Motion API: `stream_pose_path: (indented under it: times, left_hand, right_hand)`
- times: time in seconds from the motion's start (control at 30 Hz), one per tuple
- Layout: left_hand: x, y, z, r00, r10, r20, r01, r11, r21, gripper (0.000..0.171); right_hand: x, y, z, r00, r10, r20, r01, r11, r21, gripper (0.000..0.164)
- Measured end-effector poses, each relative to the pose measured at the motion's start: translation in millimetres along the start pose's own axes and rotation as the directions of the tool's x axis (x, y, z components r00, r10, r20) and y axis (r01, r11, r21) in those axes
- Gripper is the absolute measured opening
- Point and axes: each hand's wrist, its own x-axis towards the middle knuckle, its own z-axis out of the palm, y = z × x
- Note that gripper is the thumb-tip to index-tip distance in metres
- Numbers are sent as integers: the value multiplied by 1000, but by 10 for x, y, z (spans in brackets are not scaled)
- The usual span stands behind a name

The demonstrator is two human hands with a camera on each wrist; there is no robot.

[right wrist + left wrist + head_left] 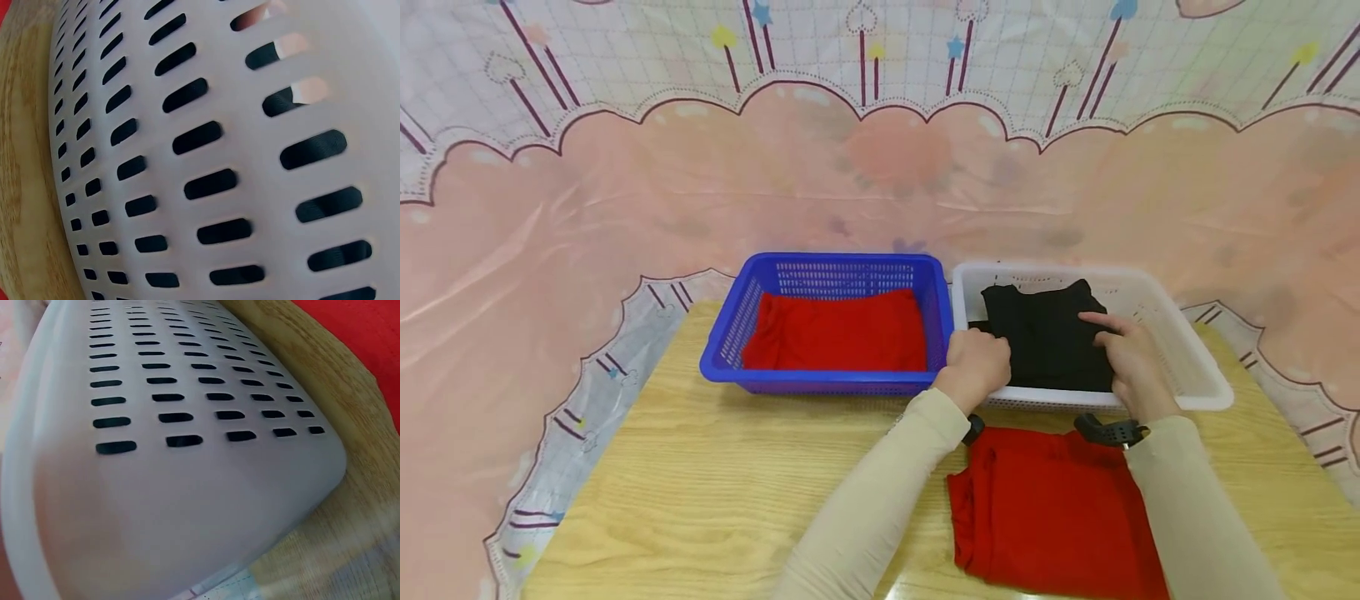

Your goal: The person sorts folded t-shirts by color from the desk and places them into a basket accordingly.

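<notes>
A folded black garment (1048, 337) lies in the white basket (1195, 367) on the right. My left hand (976, 365) reaches over the basket's front left rim, its fingers curled at the garment's left edge; the fingertips are hidden. On the other side, my right hand (1135, 358) rests at the garment's right edge with the index finger stretched out over the cloth. More dark cloth shows below the garment at the left. Both wrist views face the slotted outer wall of the white basket (162, 494) (156, 150), with dark cloth behind the slots.
A blue basket (820, 377) holding a folded red garment (846, 333) stands left of the white one, close beside it. Another folded red garment (1052, 517) lies on the wooden table (715, 500) in front, under the forearms. A patterned curtain (850, 183) hangs behind.
</notes>
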Motion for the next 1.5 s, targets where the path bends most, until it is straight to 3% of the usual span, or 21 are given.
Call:
stream_pose_path:
  times: [0.73, 1.17, 1.23, 1.33, 1.5]
  left_hand:
    - [14, 43, 21, 999, -33, 35, 32, 999, 21, 21]
    - [35, 36, 49, 999, -22, 38, 21, 999, 24, 25]
    - [37, 39, 56, 999, -19, 39, 18, 999, 27, 26]
    - [33, 41, 71, 999, -21, 43, 20, 999, 35, 29]
    - [28, 35, 92, 999, -19, 32, 18, 999, 40, 33]
  right_hand:
    - [11, 47, 7, 999, -44, 24, 47, 985, -164, 48]
    - [72, 41, 13, 1000, -7, -4, 6, 992, -124, 48]
    - [79, 38, 18, 1000, 4, -28, -7, 996, -85, 45]
    - [89, 28, 35, 992, 14, -125, -12, 1000, 11, 42]
    - [98, 19, 51, 956, -9, -294, 50, 990, 133, 36]
